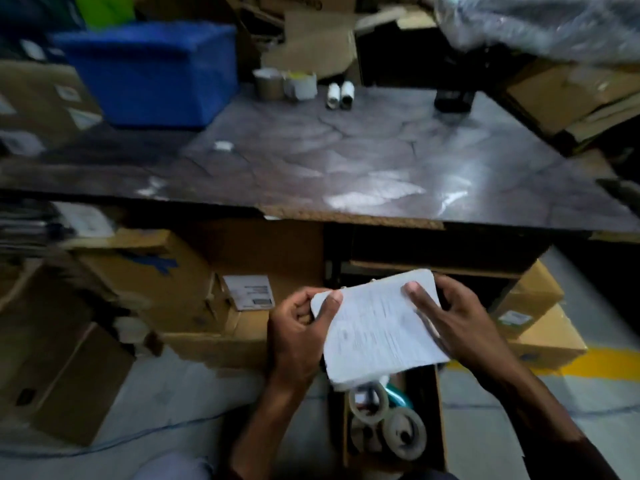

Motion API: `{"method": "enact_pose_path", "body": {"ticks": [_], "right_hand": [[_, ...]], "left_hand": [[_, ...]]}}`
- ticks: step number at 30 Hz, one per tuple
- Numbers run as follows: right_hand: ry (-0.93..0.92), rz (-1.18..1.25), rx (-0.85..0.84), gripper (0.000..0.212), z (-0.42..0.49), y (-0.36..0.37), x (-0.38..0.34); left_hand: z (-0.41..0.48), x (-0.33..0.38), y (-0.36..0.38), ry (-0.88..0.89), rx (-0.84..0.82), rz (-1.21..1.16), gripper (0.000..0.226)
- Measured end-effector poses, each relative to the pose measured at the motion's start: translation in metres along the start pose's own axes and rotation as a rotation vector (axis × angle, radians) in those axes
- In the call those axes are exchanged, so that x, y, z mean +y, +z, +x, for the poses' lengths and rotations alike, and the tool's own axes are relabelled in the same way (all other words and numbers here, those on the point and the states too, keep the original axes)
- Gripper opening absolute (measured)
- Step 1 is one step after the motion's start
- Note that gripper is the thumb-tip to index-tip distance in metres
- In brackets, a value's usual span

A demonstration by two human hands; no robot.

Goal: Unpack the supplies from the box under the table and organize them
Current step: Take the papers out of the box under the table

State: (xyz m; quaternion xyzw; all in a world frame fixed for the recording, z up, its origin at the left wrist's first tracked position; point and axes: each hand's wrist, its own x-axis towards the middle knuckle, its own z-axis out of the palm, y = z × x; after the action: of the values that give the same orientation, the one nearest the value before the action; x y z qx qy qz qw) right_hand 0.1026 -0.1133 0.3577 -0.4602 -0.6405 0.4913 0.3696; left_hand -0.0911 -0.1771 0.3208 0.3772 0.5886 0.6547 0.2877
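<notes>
Both my hands hold a thick white stack of printed sheets (377,327) in front of the table's edge. My left hand (298,334) pinches its left corner, and my right hand (450,317) lies along its right side with the thumb on top. Directly below the stack is an open cardboard box (440,410) on the floor, holding tape rolls (403,433) and a teal item. The dark table (346,157) carries two white rolls (341,95) and two tubs (284,84) near its far edge.
A blue bin (152,74) stands at the table's back left, a dark object (453,98) at its back right. Cardboard boxes (166,282) crowd the floor under and left of the table, more boxes (540,327) at right. A yellow floor stripe (595,365) runs at right.
</notes>
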Motion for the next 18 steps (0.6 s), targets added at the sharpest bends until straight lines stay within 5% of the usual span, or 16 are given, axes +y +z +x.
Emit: {"method": "enact_pose_path", "body": {"ticks": [4,7,13,18], "right_hand": [[-0.061,0.139,-0.202,0.027,-0.008,0.017,-0.082],[-0.135,0.132,-0.195,0.024,0.017,0.043,-0.127],[-0.181,0.194,-0.123,0.021,0.100,0.112,-0.180],[-0.091,0.227,-0.091,0.026,0.168,0.169,-0.189]], "left_hand": [[0.007,0.050,-0.045,0.080,0.239,-0.084,0.010],[0.028,0.078,-0.077,0.090,0.361,-0.115,0.013],[0.089,0.122,-0.129,0.081,0.384,-0.012,0.019],[0.146,0.122,-0.175,0.126,0.358,0.385,0.019]]}}
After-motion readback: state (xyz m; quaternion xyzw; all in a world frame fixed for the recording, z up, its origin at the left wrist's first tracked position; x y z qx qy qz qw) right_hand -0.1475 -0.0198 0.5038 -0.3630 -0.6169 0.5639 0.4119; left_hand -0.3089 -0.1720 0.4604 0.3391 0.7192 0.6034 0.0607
